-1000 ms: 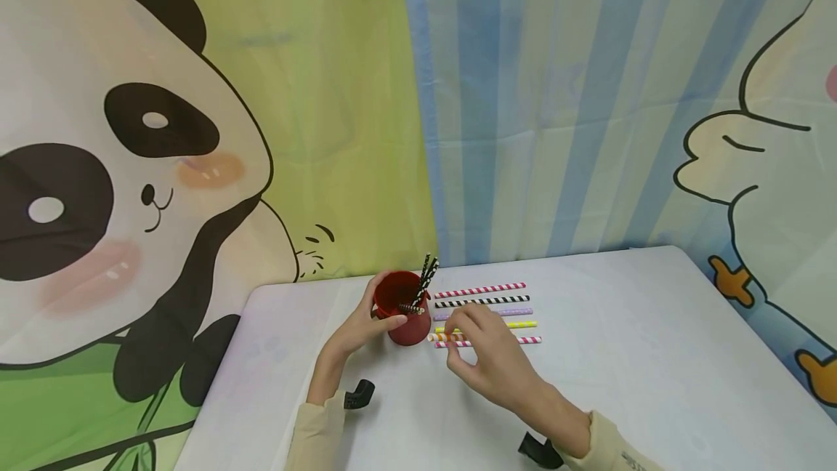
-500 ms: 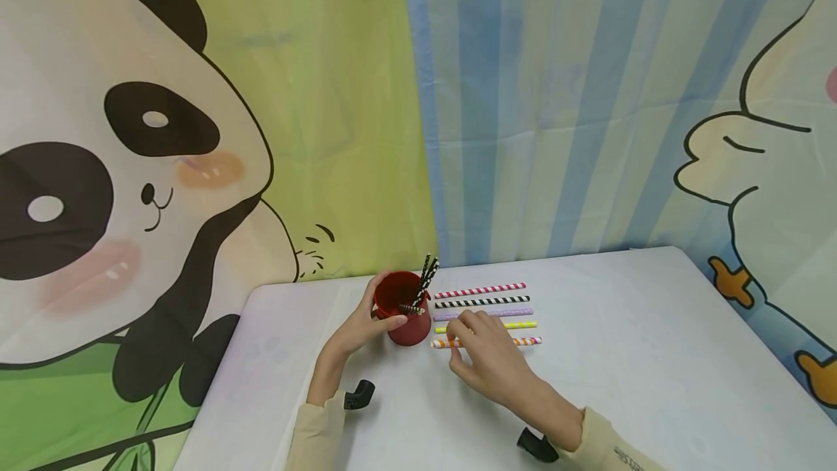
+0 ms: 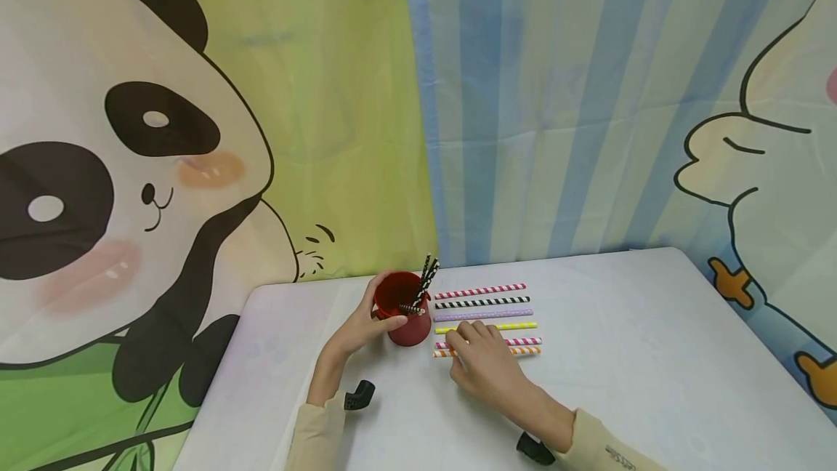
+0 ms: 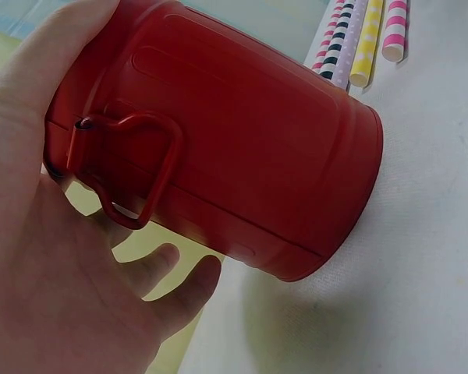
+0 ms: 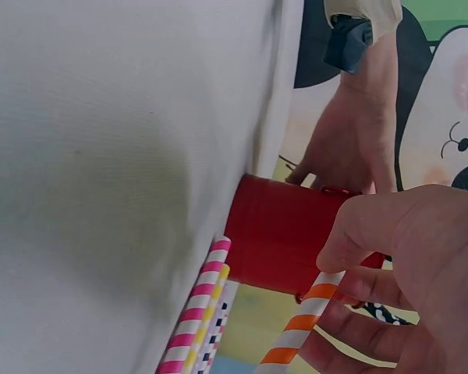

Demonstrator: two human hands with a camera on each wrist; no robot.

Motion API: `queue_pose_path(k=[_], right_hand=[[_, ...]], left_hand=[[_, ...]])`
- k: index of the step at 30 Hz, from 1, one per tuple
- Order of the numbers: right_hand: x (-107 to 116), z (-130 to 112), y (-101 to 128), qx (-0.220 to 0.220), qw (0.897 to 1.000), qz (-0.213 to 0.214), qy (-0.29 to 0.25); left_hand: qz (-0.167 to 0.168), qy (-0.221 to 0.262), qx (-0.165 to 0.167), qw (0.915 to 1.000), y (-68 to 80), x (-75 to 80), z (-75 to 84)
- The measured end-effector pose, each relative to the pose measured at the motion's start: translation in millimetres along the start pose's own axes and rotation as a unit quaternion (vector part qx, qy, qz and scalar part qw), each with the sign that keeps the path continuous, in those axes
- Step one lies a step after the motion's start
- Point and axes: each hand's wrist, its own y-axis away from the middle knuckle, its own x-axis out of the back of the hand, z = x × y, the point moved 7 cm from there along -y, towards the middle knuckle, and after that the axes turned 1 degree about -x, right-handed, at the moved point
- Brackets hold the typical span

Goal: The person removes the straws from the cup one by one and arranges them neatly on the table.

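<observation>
The orange-striped straw [image 3: 528,350], right of the red bucket [image 3: 410,330], is pinched in the nearly closed right hand [image 3: 487,363]. It has been shifted from above the pink-striped straw [image 3: 528,341] to its near side, apparently extending the row of straws [image 3: 484,315]. The bucket is gripped by the wide-spread left hand [image 3: 359,328].

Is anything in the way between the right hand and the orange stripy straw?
No, nothing visible is in the way: the right hand is already pinching the orange-striped straw. The pink-striped straw lies just beyond it, on the side away from the person, so it isn't in between.
</observation>
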Motion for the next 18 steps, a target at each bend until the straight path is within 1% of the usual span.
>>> queue_pose_path(k=[5,8,18], right_hand=[[-6.2,1.4,2.7,0.005,1.000,0.013,0.028],[-11.6,2.0,4.2,0.007,0.999,0.012,0.041],[-22.3,2.5,7.5,0.004,0.999,0.009,0.053]], left_hand=[[0.000,0.000,0.000,1.0000,-0.1,-0.3,0.7],[0.001,0.000,-0.001,1.0000,0.5,-0.5,1.4],[0.003,-0.004,0.002,1.0000,0.6,-0.3,1.2]])
